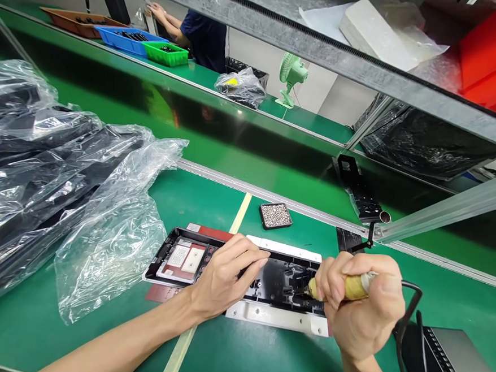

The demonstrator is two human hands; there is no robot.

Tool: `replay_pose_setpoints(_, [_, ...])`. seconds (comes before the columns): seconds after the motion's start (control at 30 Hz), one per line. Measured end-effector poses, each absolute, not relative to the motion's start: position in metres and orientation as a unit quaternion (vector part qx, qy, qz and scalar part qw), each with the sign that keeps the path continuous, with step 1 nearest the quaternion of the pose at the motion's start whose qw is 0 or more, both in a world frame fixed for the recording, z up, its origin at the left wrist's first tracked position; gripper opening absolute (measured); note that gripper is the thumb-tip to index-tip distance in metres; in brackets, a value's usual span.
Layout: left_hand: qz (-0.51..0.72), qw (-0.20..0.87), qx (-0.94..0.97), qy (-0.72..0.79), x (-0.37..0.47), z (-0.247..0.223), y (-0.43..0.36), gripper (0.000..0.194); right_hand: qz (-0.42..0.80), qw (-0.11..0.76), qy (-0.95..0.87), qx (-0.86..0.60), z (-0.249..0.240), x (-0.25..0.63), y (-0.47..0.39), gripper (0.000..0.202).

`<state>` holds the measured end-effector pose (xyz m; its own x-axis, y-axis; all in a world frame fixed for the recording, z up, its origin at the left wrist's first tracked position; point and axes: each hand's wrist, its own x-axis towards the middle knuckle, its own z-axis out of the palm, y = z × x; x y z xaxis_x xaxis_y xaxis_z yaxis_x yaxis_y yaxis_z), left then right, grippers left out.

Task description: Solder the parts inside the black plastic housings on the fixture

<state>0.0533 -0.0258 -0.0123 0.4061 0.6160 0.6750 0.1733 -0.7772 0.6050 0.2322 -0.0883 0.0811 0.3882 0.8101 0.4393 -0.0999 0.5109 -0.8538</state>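
A long black plastic housing [273, 279] lies open side up between white fixture rails [277, 317], with ribs and posts inside. My left hand [225, 272] rests over its middle, thumb and forefinger tips close together in a pinch; anything between them is too small to make out. My right hand [363, 302] is wrapped in a fist around a yellow-handled corded tool, apparently a soldering iron [355, 287]. Its tip points left and down into the right part of the housing. Behind the housing stands a small black tray [275, 215] filled with tiny metal pieces.
Plastic-wrapped black parts [41, 166] cover the left side. A ring-topped holder [384, 217] stands at the right, near a black box [452, 364]. A metal shelf [284, 35] crosses overhead. Beyond the green partition are bins [166, 54], a fan [292, 73] and another person [205, 38].
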Motion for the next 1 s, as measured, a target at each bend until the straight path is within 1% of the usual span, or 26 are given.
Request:
replay_pose_setpoints(0.13, [0.483, 0.227, 0.809, 0.245, 0.053, -0.013, -0.025, 0.025, 0.329, 0.729, -0.461, -0.384, 0.080, 0.234, -0.091, 0.029])
replay_pose_setpoints(0.4, [0.480, 0.233, 0.809, 0.246, 0.052, -0.013, -0.026, 0.024, 0.329, 0.712, -0.464, -0.412, 0.087, 0.239, -0.096, 0.032])
replay_pose_setpoints(0.57, [0.484, 0.225, 0.811, 0.240, 0.053, -0.012, -0.025, 0.025, 0.351, 0.708, -0.458, -0.407, 0.094, 0.238, -0.098, 0.027])
replay_pose_setpoints(0.87, [0.488, 0.217, 0.813, 0.231, 0.052, -0.013, -0.025, 0.026, 0.365, 0.734, -0.413, -0.397, 0.090, 0.232, -0.094, 0.034])
replay_pose_setpoints(1.0, [0.484, 0.230, 0.813, 0.225, 0.051, -0.014, -0.025, 0.032, 0.358, 0.740, -0.403, -0.402, 0.092, 0.231, -0.094, 0.036])
